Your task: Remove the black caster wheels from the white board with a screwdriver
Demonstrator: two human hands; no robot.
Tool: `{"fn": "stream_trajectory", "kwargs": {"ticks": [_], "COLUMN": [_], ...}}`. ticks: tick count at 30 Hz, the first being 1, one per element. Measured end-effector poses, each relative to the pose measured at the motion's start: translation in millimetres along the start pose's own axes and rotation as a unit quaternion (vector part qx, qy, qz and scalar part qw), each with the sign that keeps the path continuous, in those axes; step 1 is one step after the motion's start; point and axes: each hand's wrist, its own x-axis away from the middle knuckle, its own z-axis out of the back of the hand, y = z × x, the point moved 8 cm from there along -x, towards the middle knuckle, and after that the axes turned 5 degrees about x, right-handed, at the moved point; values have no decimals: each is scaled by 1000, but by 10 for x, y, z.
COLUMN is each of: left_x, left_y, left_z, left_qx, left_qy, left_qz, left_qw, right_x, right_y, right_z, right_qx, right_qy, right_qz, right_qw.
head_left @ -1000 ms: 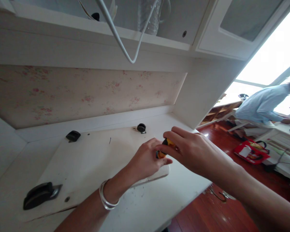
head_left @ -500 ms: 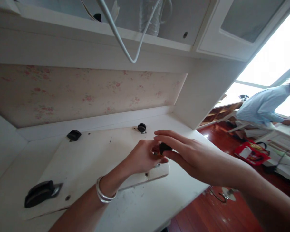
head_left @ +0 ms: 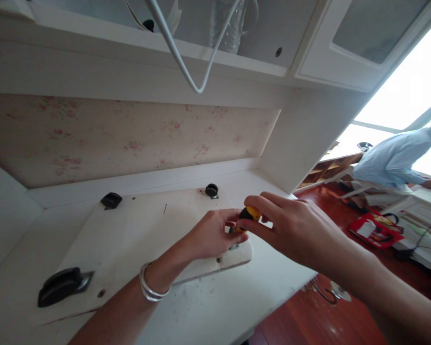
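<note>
1. White bench point(head_left: 201, 311) below floral wallpaper point(head_left: 129, 139); on it lies a pale board point(head_left: 140, 239).
2. Fingers of the right hand point(head_left: 290, 220) grasp a yellow-and-black tool point(head_left: 252, 212) over the board's right end.
3. Fingers of the left hand point(head_left: 208, 235) curve about the tool's lower end; whether they grip it, I cannot tell.
4. Black casters sit on the board: near-left caster point(head_left: 60, 287), far-left caster point(head_left: 111, 200), far-right caster point(head_left: 211, 190).
5. Farther right, a red bag point(head_left: 362, 231) lies on the floor point(head_left: 290, 311); beyond, a person point(head_left: 391, 155) in light blue leans forward.
</note>
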Motion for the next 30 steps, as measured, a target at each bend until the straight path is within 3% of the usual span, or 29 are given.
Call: {"fn": "stream_trajectory", "kwargs": {"ticks": [2, 4, 9, 15, 19, 23, 28, 30], "left_x": [14, 17, 6, 44, 31, 48, 94, 96], "left_y": [-4, -24, 10, 56, -24, 18, 106, 90], "left_z": [61, 82, 5, 90, 33, -10, 92, 96], "left_qx": [-45, -48, 12, -82, -34, 4, -79, -72], "left_qy": [48, 59, -20, 69, 28, -1, 77, 75], "left_qz": [0, 12, 10, -12, 16, 8, -16, -10], "left_qw": [998, 997, 1000, 994, 999, 1000, 994, 995], "right_x": [-11, -13, 5, -31, -33, -38, -43, -44], "right_y": [8, -28, -88, -72, -126, -33, -107, -124], "right_z": [5, 2, 10, -8, 4, -7, -54, -77], "right_qx": [27, -6, -127, -103, -147, -116, -135, -151], "right_qy": [-8, -22, -17, 0, -5, 17, -15, -30], "right_qz": [-21, -3, 63, 27, 56, 11, 33, 40], "right_qw": [999, 1000, 990, 994, 988, 993, 990, 987]}}
